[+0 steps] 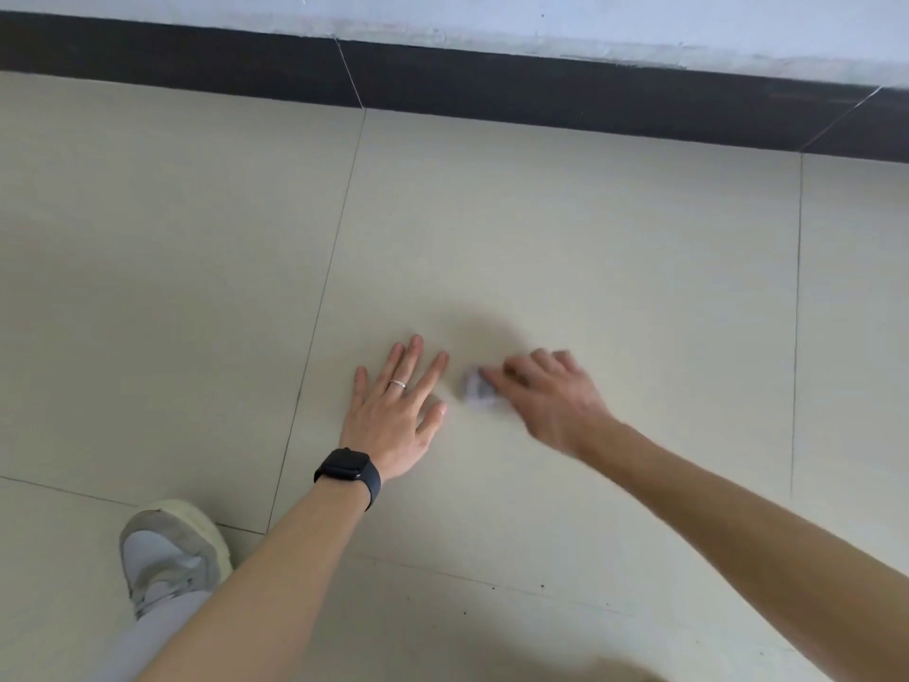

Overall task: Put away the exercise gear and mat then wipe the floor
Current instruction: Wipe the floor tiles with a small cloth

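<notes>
My left hand [399, 411] lies flat on the beige tiled floor [590, 248], fingers spread, with a ring on one finger and a black watch on the wrist. Just to its right, my right hand [546, 396] is blurred by motion and grips a small crumpled white tissue [476, 388] pressed against the floor. Only the tissue's left part shows beyond the fingers. No exercise gear or mat is in view.
A dark skirting board [492, 86] runs along the base of a pale wall [590, 22] at the far side. My grey and white shoe [169, 553] stands on the floor at the lower left, beside my left forearm.
</notes>
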Tool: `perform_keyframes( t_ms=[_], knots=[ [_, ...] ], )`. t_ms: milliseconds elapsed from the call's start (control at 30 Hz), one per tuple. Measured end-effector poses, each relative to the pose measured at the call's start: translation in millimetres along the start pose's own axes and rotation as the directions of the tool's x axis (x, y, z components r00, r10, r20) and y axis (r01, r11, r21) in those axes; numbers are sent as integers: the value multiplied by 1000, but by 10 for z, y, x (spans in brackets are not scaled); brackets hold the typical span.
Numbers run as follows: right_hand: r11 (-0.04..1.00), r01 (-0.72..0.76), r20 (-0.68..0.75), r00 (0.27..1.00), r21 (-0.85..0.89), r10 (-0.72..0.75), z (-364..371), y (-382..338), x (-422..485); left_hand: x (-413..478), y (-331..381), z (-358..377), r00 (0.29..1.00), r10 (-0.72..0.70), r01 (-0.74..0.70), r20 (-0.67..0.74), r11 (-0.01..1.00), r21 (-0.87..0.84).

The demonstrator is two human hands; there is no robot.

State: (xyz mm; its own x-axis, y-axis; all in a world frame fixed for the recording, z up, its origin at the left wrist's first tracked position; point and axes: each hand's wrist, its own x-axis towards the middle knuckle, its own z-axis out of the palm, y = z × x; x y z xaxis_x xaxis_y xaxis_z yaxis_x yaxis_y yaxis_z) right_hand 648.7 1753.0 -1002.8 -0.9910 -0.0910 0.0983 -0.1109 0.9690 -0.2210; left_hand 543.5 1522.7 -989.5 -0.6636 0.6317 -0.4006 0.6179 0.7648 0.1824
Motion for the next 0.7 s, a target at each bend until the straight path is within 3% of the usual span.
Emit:
perform_keyframes(
  t_ms=[67, 133, 200, 267, 300, 367, 433, 500, 533, 567, 600, 633, 667, 700],
  knots=[
    [920, -391, -44, 919, 23, 392, -119, 288, 266, -9, -25, 6, 1000, 18, -18, -3, 1000, -12],
    [872, -489, -52, 870, 35, 490, -114, 217, 260, -22, -7, -3, 1000, 13, -13, 17, 1000, -12],
    [948, -306, -34, 950, 83, 310, -48, -73, 24, -20, 17, -21, 1000, 5, -5, 11, 1000, -4],
    [987, 43, 99, 993, 153, -58, -1, -422, -306, -3, -2, -61, 1000, 12, -11, -18, 999, 45],
    [963, 208, 184, 954, 173, -238, -5, -540, -419, 20, -32, -97, 998, 35, -31, -51, 997, 72],
    [873, 447, 219, 847, 197, -484, -21, -490, -405, 111, -128, -170, 984, 122, -112, -127, 990, 88],
    [848, 518, 202, 824, 107, -529, -49, -210, -90, 249, -217, -255, 962, 198, -184, -189, 979, 91],
    [932, 361, 145, 924, -22, -354, -87, 184, 353, 404, -246, -372, 967, 178, -163, -180, 982, 93],
    [985, 155, 104, 984, -76, -146, -132, 375, 571, 476, -238, -429, 979, 131, -120, -155, 990, 80],
    [988, -113, 61, 991, -101, 120, -168, 523, 763, 548, -221, -486, 989, 76, -69, -128, 996, 60],
    [920, -386, 29, 921, -69, 389, -178, 612, 905, 618, -209, -525, 994, 34, -30, -100, 999, 44],
    [800, -599, 0, 801, -11, 599, -161, 619, 1002, 686, -208, -559, 997, 11, -8, -71, 999, 39],
    [689, -724, -23, 688, 47, 725, -131, 542, 1075, 755, -226, -588, 999, -1, 3, -42, 999, 37],
    [636, -766, -57, 634, 90, 771, -82, 400, 1110, 818, -258, -618, 1000, -9, 9, -7, 999, 33]
  ],
)
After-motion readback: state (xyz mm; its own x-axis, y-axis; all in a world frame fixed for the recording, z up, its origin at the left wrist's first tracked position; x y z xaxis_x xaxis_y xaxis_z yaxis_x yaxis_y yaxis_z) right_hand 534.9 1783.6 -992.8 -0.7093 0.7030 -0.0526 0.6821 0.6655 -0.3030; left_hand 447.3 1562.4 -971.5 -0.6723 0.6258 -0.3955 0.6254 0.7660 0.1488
